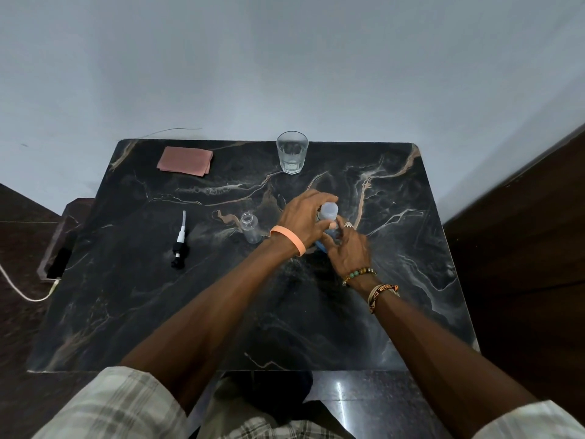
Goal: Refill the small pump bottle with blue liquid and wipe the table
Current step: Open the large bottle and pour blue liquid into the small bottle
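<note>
a dark marble table (221,312) fills the view. on it, a folded reddish cloth (185,160) lies at the far left and a clear glass (292,152) stands at the far edge. the left hand (304,218) curls over the pale cap (329,211) of a blue liquid bottle (320,246), which the right hand (348,248) grips lower down. just left stands the small open bottle (250,228); its pump (179,243) lies well apart.

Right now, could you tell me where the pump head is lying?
In the head view the pump head lies flat on the left part of the table, left of the open small bottle and nearer the person than the folded cloth.
</note>
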Action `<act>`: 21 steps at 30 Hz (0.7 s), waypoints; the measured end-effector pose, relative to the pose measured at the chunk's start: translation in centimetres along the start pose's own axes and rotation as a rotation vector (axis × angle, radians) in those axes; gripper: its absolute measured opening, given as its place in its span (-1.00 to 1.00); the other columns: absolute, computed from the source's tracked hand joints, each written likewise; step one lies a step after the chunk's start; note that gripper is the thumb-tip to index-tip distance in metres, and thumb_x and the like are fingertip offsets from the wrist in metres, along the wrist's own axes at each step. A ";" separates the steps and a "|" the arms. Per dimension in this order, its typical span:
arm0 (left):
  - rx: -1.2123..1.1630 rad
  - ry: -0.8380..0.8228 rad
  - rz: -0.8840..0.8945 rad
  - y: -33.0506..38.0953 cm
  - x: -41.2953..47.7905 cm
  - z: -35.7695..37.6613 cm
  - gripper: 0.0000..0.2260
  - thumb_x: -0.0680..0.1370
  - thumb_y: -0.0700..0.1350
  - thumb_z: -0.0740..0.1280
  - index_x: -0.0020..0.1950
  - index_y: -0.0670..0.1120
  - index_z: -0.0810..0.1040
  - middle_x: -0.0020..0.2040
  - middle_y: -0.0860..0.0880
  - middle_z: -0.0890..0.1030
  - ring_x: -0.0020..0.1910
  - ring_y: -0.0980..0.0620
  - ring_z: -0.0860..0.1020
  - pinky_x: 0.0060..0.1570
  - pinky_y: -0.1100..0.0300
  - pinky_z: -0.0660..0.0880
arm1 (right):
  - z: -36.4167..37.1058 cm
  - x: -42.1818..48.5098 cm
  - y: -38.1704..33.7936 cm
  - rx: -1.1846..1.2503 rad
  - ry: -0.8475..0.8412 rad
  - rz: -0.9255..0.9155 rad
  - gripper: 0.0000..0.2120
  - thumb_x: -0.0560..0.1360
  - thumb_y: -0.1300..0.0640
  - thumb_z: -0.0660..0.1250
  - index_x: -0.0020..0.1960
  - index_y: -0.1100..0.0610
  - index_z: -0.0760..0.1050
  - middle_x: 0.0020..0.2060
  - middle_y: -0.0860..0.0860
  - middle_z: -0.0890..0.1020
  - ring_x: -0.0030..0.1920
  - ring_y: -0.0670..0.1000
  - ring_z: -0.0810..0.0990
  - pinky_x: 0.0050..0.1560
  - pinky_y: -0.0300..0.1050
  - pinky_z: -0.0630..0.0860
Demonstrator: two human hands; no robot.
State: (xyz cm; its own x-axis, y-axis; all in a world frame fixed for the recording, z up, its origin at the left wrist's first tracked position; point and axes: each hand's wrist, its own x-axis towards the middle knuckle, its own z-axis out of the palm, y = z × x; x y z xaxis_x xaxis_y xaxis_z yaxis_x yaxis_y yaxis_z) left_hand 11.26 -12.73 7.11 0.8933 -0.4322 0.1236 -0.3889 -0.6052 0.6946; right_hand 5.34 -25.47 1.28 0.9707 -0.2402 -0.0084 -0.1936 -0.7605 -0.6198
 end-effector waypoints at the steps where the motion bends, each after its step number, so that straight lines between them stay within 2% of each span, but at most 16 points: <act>1: 0.006 0.001 -0.008 0.1 0.0 0.0 -0.49 0.35 -0.12 0.53 0.28 -0.07 0.52 0.19 -0.06 0.55 0.14 -0.03 0.52 0.19 0.00 0.48 | 0.0 -0.1 -0.1 0.015 0.018 -0.016 -0.55 0.53 -0.04 0.31 0.36 0.10 0.39 0.03 0.09 0.65 -0.01 0.09 0.62 0.02 0.02 0.57; 3: 0.003 -0.020 0.027 0.2 -0.2 0.1 -0.37 0.33 -0.06 0.54 0.37 -0.04 0.44 0.26 -0.05 0.49 0.23 -0.03 0.46 0.28 0.06 0.41 | -0.1 -0.3 -0.2 0.049 0.047 -0.051 -0.62 0.52 0.03 0.32 0.30 0.08 0.42 0.01 0.09 0.65 -0.04 0.11 0.64 -0.01 0.01 0.58; 4: -0.009 -0.026 0.046 0.1 -0.3 0.1 -0.38 0.34 -0.07 0.53 0.37 -0.04 0.44 0.28 -0.04 0.49 0.25 -0.02 0.45 0.30 0.08 0.39 | -0.1 -0.3 -0.2 0.051 0.037 -0.050 -0.63 0.53 0.04 0.32 0.30 0.08 0.41 0.00 0.09 0.65 -0.04 0.12 0.64 -0.01 0.04 0.58; 6: -0.024 -0.022 0.053 -0.2 -0.4 0.2 -0.51 0.37 -0.15 0.50 0.29 -0.04 0.52 0.21 -0.03 0.56 0.19 0.01 0.51 0.24 0.04 0.45 | -0.1 -0.3 -0.2 0.021 0.000 -0.026 -0.60 0.54 0.00 0.31 0.33 0.07 0.39 -0.02 0.09 0.65 -0.04 0.11 0.63 0.00 0.08 0.58; 8: -0.006 -0.010 0.015 -0.3 -0.2 0.2 -0.58 0.37 -0.13 0.51 0.22 -0.05 0.56 0.13 -0.02 0.58 0.10 0.01 0.54 0.14 -0.01 0.50 | -0.1 -0.4 -0.2 0.020 -0.001 -0.030 -0.59 0.54 -0.01 0.31 0.34 0.06 0.38 0.00 0.09 0.65 -0.03 0.11 0.63 0.01 0.09 0.57; 10: 0.000 -0.011 -0.001 -0.2 -0.1 0.2 -0.49 0.33 -0.07 0.54 0.26 -0.04 0.53 0.15 -0.03 0.54 0.11 -0.01 0.52 0.16 0.01 0.49 | -0.1 -0.5 -0.2 0.047 0.016 -0.059 -0.61 0.53 0.03 0.32 0.33 0.07 0.40 0.03 0.09 0.65 -0.02 0.10 0.63 0.01 0.07 0.57; 13: -0.008 -0.032 0.054 -0.4 -0.5 0.2 -0.37 0.33 -0.02 0.54 0.36 -0.02 0.44 0.28 -0.03 0.48 0.25 -0.01 0.45 0.29 0.09 0.39 | 0.0 -0.3 0.0 0.046 0.014 -0.080 -0.64 0.53 0.05 0.29 0.30 0.08 0.41 0.02 0.07 0.65 -0.02 0.10 0.63 -0.01 0.06 0.58; 17: -0.025 -0.010 0.011 -0.5 -0.4 0.3 -0.53 0.38 -0.15 0.50 0.27 -0.01 0.53 0.19 0.00 0.57 0.15 0.04 0.53 0.19 0.02 0.50 | 0.1 -0.2 0.1 0.039 0.025 -0.051 -0.57 0.54 -0.05 0.32 0.34 0.08 0.41 -0.01 0.07 0.65 -0.06 0.08 0.62 -0.04 0.01 0.57; 19: -0.017 0.003 -0.012 -0.3 -0.2 0.2 -0.47 0.35 -0.09 0.52 0.31 -0.01 0.49 0.21 -0.01 0.55 0.16 0.01 0.51 0.20 0.04 0.48 | 0.1 -0.2 0.1 0.047 0.034 -0.067 -0.60 0.53 -0.02 0.32 0.32 0.09 0.42 0.00 0.07 0.65 -0.05 0.08 0.63 -0.04 -0.03 0.57; 21: -0.020 -0.030 0.018 -0.3 -0.3 0.1 -0.39 0.34 -0.05 0.53 0.36 0.00 0.44 0.28 -0.01 0.51 0.25 0.00 0.47 0.28 0.10 0.40 | 0.1 0.0 0.1 0.066 0.041 -0.078 -0.63 0.52 0.03 0.31 0.30 0.08 0.42 0.03 0.07 0.65 -0.04 0.09 0.63 -0.04 -0.06 0.56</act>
State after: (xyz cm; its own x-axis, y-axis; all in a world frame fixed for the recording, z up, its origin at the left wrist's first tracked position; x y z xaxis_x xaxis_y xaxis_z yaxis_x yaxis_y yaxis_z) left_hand 11.11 -12.52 6.78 0.8787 -0.4631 0.1156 -0.4005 -0.5836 0.7064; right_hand 5.28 -25.50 1.13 0.9755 -0.2074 0.0728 -0.1069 -0.7370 -0.6674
